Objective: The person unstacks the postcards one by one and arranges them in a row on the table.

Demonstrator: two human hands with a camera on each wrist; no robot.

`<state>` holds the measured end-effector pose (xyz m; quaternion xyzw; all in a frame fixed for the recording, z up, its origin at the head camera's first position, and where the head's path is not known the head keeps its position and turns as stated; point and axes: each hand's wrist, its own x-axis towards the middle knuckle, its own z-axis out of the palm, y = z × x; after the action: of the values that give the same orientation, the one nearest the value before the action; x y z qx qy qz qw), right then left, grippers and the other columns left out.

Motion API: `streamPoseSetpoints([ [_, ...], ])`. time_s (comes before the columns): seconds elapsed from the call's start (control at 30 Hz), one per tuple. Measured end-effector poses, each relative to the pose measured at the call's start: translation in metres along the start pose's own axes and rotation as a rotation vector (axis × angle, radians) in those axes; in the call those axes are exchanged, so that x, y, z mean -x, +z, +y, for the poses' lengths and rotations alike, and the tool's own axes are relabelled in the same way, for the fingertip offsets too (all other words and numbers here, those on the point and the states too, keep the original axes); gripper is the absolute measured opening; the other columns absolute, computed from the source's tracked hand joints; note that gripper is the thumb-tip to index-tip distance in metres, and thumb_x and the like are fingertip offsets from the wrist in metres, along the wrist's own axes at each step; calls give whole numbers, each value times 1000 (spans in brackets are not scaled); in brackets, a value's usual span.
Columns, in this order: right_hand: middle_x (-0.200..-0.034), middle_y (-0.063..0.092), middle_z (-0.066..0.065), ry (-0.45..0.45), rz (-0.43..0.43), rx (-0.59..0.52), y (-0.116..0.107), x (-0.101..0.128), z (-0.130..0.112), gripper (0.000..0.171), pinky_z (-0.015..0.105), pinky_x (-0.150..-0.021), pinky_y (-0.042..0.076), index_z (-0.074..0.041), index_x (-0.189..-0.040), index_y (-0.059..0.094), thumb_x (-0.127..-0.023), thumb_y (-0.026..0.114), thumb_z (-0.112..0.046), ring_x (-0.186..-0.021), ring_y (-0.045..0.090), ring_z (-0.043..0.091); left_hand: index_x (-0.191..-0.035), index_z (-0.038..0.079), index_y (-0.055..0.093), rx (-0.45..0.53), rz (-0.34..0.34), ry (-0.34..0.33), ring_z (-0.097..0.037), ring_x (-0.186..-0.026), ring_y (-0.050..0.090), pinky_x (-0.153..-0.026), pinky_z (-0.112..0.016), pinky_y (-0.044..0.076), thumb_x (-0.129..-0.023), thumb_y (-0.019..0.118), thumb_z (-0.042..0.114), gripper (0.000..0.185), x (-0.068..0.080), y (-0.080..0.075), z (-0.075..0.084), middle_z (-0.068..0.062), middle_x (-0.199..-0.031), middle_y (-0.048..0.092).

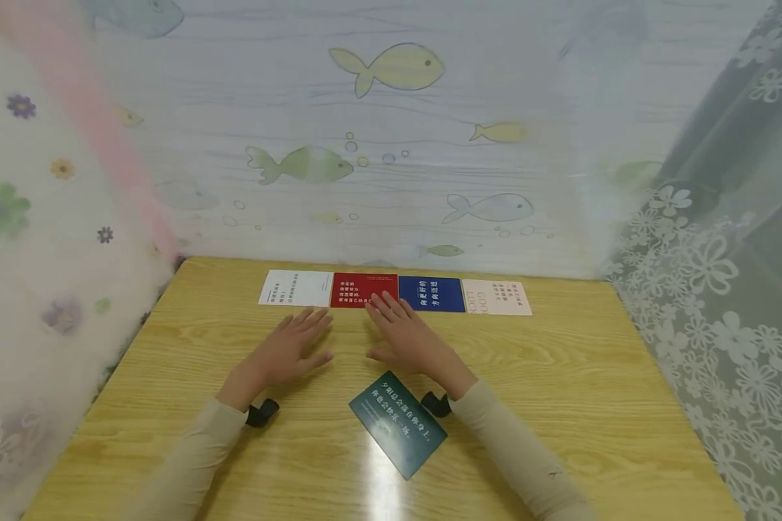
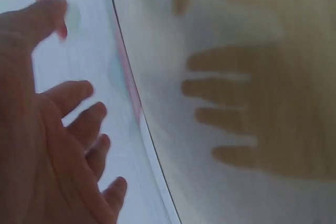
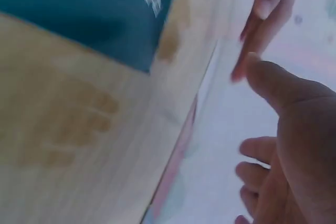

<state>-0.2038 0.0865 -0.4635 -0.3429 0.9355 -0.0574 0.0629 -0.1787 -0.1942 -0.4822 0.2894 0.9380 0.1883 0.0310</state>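
Note:
Both hands hover over the wooden table with fingers extended, holding nothing. My left hand (image 1: 285,356) is just in front of a white card (image 1: 296,288). The fingertips of my right hand (image 1: 413,339) overlap the lower edge of a red card (image 1: 348,286) in the head view. To the right of that lie a blue card (image 1: 430,293) and a pale pink card (image 1: 503,298), all in one row. A dark green card (image 1: 397,427) with white lettering lies tilted nearer me, beside the right wrist. Its corner shows in the right wrist view, apart from the right hand (image 3: 302,145).
The wood-grain table (image 1: 560,405) meets a fish-printed curtain (image 1: 391,145) at its back edge. Flowered fabric (image 1: 45,239) hangs on the left, and lace with white flowers (image 1: 723,347) on the right. Hand reflections show on the glossy tabletop.

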Motion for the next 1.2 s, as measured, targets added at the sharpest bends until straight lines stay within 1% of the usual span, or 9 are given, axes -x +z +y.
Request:
streamPoseSetpoints([
  [0.1,-170,17,11,-32,-8,48,4,33,-4,85,48,-129,11,-9,-162,26,-99,58,-55,-159,6,29,-159,7,34,0,-37,32,-39,-154,23,-125,-61,19,-102,55,49,74,4,13,25,-11,-165,32],
  [0.2,-170,19,13,-55,-15,42,10,67,-9,84,50,-129,15,-7,-160,30,-98,59,-56,-158,10,32,-160,8,33,4,-79,61,-36,-155,22,-126,-58,18,-102,54,50,74,8,25,45,-9,-166,31],
  [0.33,-169,21,14,-58,-47,-30,18,108,-18,85,52,-127,19,-6,-159,32,-97,60,-56,-157,13,33,-160,11,32,28,-119,94,-32,-157,18,-127,-55,16,-102,53,51,74,13,37,68,-5,-167,30],
  [0.43,-170,19,11,-50,-109,-110,23,134,-27,86,53,-126,21,-9,-161,30,-97,58,-58,-158,12,31,-161,15,33,47,-149,104,-29,-157,16,-128,-54,15,-102,52,54,73,17,44,82,-1,-168,29],
  [0.53,-171,19,6,-33,-167,-171,25,153,-37,86,55,-126,22,-13,-162,29,-96,55,-63,-158,12,29,-160,17,36,60,-182,109,-28,-157,17,-128,-54,16,-101,52,55,72,23,49,92,1,-167,30],
  [0.67,-169,23,6,-51,-192,-149,23,169,-46,85,56,-123,27,-14,-161,32,-97,48,-68,-157,17,30,-158,15,40,57,-207,95,-28,-156,21,-127,-54,18,-101,52,55,70,33,49,102,0,-165,35],
  [0.77,-169,24,7,-60,-203,-132,23,176,-45,85,56,-123,28,-13,-160,33,-97,46,-68,-157,19,31,-157,15,41,51,-211,74,-28,-155,24,-127,-54,19,-101,52,55,70,41,48,107,0,-164,36],
  [0.97,-169,22,9,-8,-196,-193,26,183,-34,84,57,-124,24,-13,-161,31,-98,51,-64,-157,15,33,-158,16,39,52,-234,64,-28,-155,25,-126,-54,20,-102,51,56,70,58,48,115,1,-165,34],
  [1.2,-170,18,8,21,-189,-246,32,187,-21,86,59,-123,25,-18,-163,27,-95,61,-59,-157,14,33,-156,14,43,-16,-221,112,-29,-153,31,-125,-54,25,-102,52,52,66,72,46,125,-2,-161,42],
])
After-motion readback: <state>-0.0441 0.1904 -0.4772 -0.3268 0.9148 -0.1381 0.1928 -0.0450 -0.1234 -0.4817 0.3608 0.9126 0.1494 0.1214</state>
